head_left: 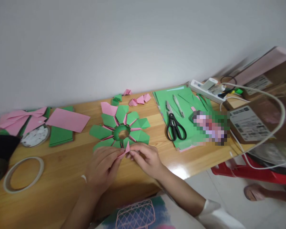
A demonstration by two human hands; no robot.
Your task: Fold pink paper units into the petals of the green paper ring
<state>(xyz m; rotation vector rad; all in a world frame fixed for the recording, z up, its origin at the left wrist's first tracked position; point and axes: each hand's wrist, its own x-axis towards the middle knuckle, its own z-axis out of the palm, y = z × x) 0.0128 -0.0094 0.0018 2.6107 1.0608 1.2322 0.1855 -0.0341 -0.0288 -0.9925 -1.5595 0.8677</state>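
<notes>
A small folded piece of pink paper (127,147) is pinched between my two hands at the table's front middle. My left hand (104,165) grips it from the left with fingers closed. From the right, my right hand (145,157) holds its other side between thumb and fingertips. Just behind my hands lies a ring of folded green and pink paper petals (138,136), round with an open centre; my fingers cover part of its near edge. One pink petal (109,109) sticks out at its back left.
Folded pink pieces (140,100) and a green one (116,100) lie behind the ring. Scissors (174,124) and a utility knife (178,106) rest on green sheets at right. Pink paper (68,120), green sheets (59,136) and a tape roll (7,183) are at left. A power strip (206,90) and boxes (252,119) stand far right.
</notes>
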